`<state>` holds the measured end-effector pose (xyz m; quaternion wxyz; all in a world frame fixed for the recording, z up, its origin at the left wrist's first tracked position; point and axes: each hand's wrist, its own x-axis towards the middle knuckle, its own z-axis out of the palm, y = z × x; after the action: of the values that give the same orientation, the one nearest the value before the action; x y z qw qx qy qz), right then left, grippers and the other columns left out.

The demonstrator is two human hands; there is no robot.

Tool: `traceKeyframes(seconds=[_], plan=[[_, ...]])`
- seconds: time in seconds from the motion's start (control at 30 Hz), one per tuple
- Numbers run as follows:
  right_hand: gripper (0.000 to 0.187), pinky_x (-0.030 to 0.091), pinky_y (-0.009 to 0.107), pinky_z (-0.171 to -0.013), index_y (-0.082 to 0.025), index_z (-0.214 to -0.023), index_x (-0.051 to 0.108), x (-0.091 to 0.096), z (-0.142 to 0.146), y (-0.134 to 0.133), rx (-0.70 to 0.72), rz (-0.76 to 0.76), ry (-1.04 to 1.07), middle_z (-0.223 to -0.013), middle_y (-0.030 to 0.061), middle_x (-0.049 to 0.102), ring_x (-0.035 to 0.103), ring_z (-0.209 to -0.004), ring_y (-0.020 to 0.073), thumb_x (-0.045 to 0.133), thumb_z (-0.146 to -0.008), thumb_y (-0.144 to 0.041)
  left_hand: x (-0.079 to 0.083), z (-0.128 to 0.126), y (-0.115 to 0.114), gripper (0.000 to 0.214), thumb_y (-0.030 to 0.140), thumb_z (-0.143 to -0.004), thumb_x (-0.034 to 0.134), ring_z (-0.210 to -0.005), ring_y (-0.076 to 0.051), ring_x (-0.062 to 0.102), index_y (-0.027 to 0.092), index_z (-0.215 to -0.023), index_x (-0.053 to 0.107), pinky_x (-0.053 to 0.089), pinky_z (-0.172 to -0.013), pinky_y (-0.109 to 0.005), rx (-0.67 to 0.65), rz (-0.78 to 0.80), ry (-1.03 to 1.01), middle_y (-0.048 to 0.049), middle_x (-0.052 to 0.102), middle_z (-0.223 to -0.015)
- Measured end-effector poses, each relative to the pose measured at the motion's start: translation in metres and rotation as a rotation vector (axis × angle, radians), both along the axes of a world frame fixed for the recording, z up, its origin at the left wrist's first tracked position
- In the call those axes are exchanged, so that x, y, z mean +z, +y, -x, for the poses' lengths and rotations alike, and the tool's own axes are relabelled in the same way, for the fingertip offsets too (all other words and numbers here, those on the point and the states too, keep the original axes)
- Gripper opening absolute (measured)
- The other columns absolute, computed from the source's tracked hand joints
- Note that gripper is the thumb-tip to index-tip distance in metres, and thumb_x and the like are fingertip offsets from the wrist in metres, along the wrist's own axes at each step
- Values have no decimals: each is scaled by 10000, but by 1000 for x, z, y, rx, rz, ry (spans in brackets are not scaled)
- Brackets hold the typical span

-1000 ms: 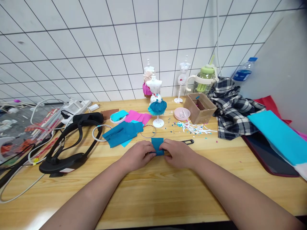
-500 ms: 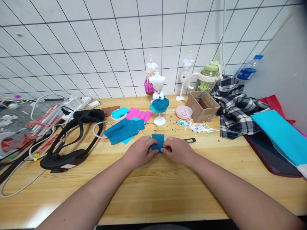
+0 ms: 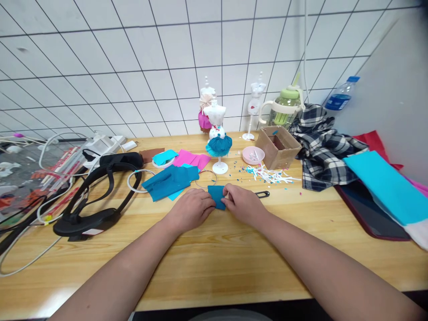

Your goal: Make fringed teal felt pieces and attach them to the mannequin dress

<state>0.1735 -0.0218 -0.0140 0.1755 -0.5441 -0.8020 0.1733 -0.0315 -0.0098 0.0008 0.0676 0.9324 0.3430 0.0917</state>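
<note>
A small teal sheet (image 3: 216, 196), either cloth or thin paper, lies on the wooden table between my two hands. My left hand (image 3: 193, 206) has its fingers closed at the sheet's left edge. At the right edge my right hand (image 3: 243, 204) pinches it between thumb and fingers. Just beyond my right hand a black looped handle (image 3: 263, 194) sticks out, the rest of it hidden. Behind the sheet stands a small white dress form (image 3: 216, 117) wearing a puffy teal skirt (image 3: 219, 146). A larger teal sheet (image 3: 169, 182) spreads out to the left of my hands.
Pink sheets (image 3: 190, 159) and a black headset strap (image 3: 110, 214) lie to the left. Toward the right are a pink dish (image 3: 253, 155), white paper scraps (image 3: 271, 174), a cardboard box (image 3: 280, 154), a green-lidded jug (image 3: 286, 107) and a checked cloth (image 3: 321, 156).
The whole view has shifted slightly. My right hand's fingers have moved up along the sheet's right edge, and my left thumb has drawn back from over the sheet.
</note>
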Motion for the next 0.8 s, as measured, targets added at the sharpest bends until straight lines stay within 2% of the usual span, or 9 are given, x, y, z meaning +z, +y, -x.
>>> traceKeyframes(seconds=[0.13, 0.2, 0.33, 0.47, 0.67, 0.8], plan=[[303, 407, 298, -805, -209, -1038, 601, 1, -4, -1, 213, -83, 63, -1007, 37, 649, 572, -935, 190, 623, -839, -436, 1, 0, -1, 193, 230, -906, 479, -873, -194, 606, 218, -909, 671, 397, -730, -311, 17, 47, -18, -40, 677, -907], [290, 406, 314, -826, -212, -1058, 620, -1, -3, -1, 259, -88, 24, -1020, 41, 656, 568, -950, 202, 651, -824, -381, 1, -1, -1, 199, 222, -907, 466, -872, -192, 611, 212, -935, 663, 406, -712, -302, 10, 79, -13, -41, 680, -927], [192, 407, 302, -830, -222, -1039, 652, -7, -1, 2, 259, -36, -8, -1017, 34, 675, 588, -959, 184, 553, -876, -196, 1, -1, -2, 200, 251, -902, 480, -878, -199, 627, 224, -990, 657, 415, -708, -301, 23, 128, -35, -38, 696, -958], [231, 409, 287, -816, -240, -1070, 655, -4, -3, 3, 240, 34, 22, -1019, 26, 697, 613, -962, 175, 498, -905, -202, -1, -1, -4, 264, 337, -805, 632, -908, -213, 630, 239, -1050, 643, 433, -719, -289, 97, 227, -126, -32, 699, -1015], [280, 373, 244, -625, -273, -1125, 620, 4, -4, -2, 155, 156, 119, -861, -10, 704, 618, -738, 144, 587, -850, -312, -5, -3, -4, 204, 231, -837, 542, -793, -164, 633, 249, -995, 670, 425, -669, -254, 217, 348, -199, 2, 712, -895], [315, 368, 238, -637, -279, -1137, 601, 1, -2, 0, 83, 202, 181, -888, -20, 701, 623, -770, 140, 572, -829, -222, -5, -3, -4, 197, 276, -833, 559, -692, -151, 599, 260, -1009, 645, 394, -591, -243, 269, 384, -202, 14, 679, -810]])
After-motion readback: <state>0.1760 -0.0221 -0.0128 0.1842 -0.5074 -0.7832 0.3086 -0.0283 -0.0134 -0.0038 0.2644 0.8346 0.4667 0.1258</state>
